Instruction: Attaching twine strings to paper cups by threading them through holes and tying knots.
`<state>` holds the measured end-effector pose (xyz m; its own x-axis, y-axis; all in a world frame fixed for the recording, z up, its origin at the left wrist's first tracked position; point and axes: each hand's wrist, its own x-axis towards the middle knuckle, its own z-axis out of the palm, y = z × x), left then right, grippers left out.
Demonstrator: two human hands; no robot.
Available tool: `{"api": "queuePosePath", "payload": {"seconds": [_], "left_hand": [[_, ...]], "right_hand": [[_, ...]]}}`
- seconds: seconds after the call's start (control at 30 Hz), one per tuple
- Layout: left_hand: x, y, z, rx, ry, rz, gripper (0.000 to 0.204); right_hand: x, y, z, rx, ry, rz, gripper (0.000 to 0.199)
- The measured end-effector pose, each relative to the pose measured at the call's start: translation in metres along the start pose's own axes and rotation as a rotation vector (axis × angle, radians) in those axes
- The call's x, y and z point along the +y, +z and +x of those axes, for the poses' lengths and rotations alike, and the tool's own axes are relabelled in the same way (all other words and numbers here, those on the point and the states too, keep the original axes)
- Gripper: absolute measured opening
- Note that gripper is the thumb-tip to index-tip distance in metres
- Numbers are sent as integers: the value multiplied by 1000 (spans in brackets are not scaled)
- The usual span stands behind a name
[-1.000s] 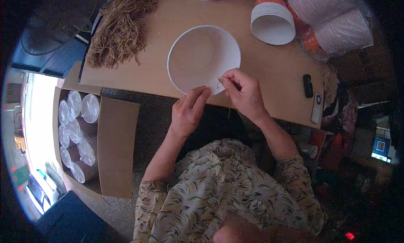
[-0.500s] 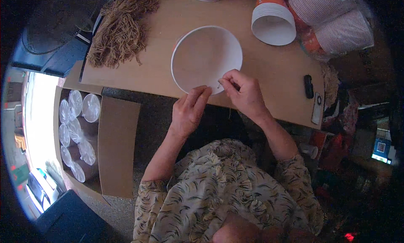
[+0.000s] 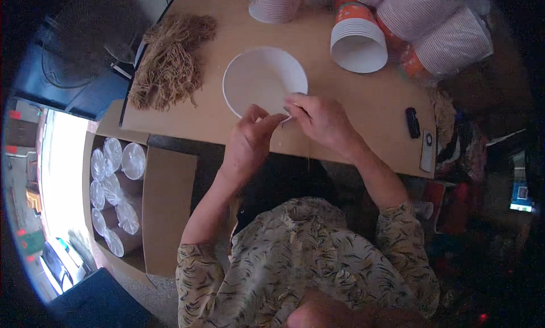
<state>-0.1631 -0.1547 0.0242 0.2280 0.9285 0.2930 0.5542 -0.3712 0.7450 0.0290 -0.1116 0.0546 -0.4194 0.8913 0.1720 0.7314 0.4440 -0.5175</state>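
Note:
A white paper bowl [image 3: 258,78] stands open side up on the brown table [image 3: 363,95], near its front edge. My left hand [image 3: 250,141] and my right hand [image 3: 318,119] meet at the bowl's near rim. The fingertips of both pinch the rim and a thin brown string [image 3: 308,152] that hangs down from my right hand over the table edge. A heap of the same brown string [image 3: 170,64] lies at the table's left end.
Stacks of paper bowls [image 3: 359,36] lie and stand at the back right of the table. A small black object [image 3: 413,121] and a flat card [image 3: 427,151] lie at the right edge. An open cardboard box [image 3: 142,209] with clear lids stands on the floor at left.
The bowl and both hands sit slightly further right in the view; my fingers stay pinched at the near rim.

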Motion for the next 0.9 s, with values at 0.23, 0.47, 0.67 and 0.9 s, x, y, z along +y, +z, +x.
{"api": "queuePosePath", "payload": {"seconds": [0.23, 0.47, 0.67, 0.9], "left_hand": [[5, -10, 7, -56, -174, -154, 23], [10, -2, 7, -60, -179, -131, 25], [17, -11, 0, -53, -182, -56, 23], [16, -20, -8, 63, -140, 50, 22]], "right_hand": [[-8, 1, -33, 214, 138, 614, 14], [0, 68, -45, 339, 235, 423, 19], [-8, 76, -40, 428, 123, 551, 16], [-9, 83, -36, 286, 186, 708, 10]]}}
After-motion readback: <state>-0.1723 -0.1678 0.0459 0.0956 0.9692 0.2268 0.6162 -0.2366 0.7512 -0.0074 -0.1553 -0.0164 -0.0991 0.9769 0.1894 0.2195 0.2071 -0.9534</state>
